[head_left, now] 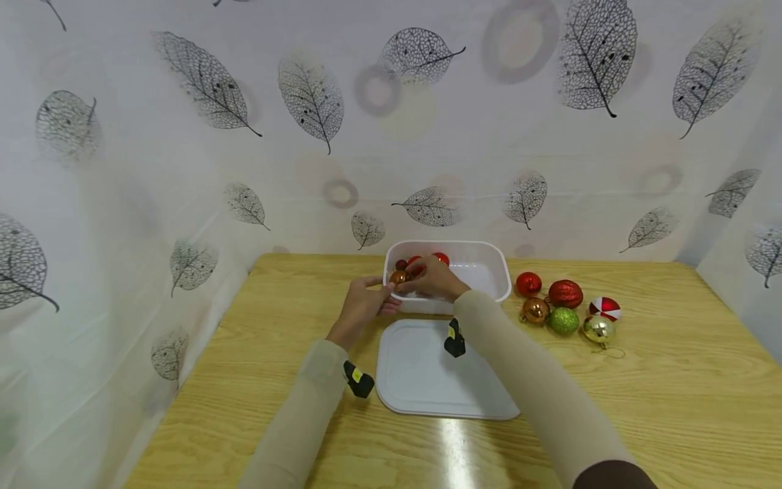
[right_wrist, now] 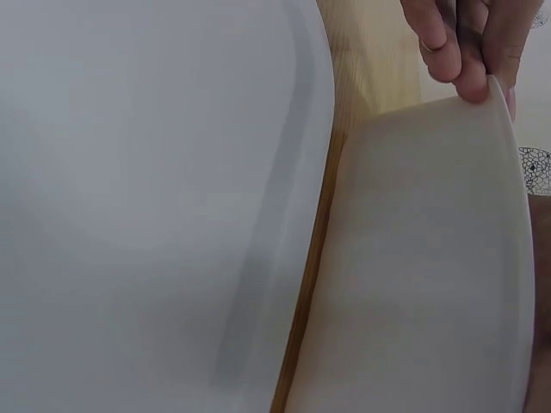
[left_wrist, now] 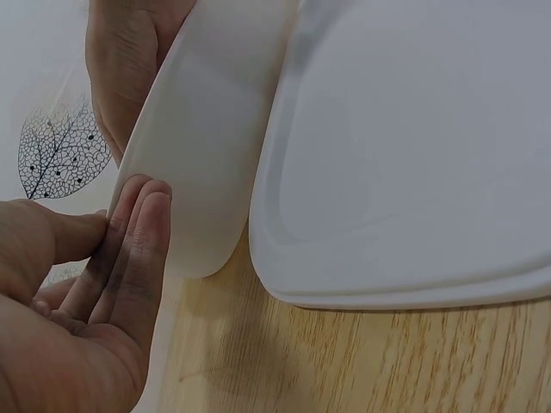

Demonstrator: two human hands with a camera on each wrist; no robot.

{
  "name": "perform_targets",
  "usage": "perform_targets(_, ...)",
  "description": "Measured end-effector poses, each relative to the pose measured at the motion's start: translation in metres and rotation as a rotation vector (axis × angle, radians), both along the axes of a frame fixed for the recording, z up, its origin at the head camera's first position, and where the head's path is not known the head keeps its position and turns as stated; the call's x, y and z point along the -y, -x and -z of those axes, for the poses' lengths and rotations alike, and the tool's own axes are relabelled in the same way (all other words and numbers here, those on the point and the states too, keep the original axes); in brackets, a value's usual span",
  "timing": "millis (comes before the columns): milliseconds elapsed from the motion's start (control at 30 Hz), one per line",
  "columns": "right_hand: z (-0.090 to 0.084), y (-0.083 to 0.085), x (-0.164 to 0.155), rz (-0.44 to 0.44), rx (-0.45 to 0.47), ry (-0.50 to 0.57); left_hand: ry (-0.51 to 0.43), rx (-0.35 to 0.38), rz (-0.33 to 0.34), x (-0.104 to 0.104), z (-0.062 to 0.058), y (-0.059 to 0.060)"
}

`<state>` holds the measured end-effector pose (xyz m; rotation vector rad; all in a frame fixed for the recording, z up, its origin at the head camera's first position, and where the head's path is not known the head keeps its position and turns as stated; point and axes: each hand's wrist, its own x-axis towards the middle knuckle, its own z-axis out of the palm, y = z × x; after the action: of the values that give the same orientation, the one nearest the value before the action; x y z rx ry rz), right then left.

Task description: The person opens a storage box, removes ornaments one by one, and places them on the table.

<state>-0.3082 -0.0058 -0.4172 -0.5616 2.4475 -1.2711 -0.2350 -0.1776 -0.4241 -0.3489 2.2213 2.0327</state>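
Both hands meet at the left near corner of the white tub (head_left: 489,272), which sits at the table's (head_left: 244,380) far middle with its long axis running left to right. The left hand (head_left: 362,305) lays straight fingers (left_wrist: 138,249) against the outer wall. The right hand (head_left: 432,280) reaches over the rim, pinching a bronze bauble (head_left: 400,276), nearest of the two.

right hand (head_left: 432,280) grip hidden, baubles (head_left: 408,266) half-covered
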Motion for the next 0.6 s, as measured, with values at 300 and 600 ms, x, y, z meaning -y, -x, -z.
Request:
perform_targets(300, 0.0034, 0.0029, 0.004, 0.031, 0.003, -0.046, -0.022, -0.004, -0.004, -0.0001, -0.0004, -0.0008)
perform_targets(600, 0.0054, 0.0044, 0.0045, 0.024, -0.013, -0.057, -0.013, -0.009, -0.004, -0.0002, -0.0006, -0.001)
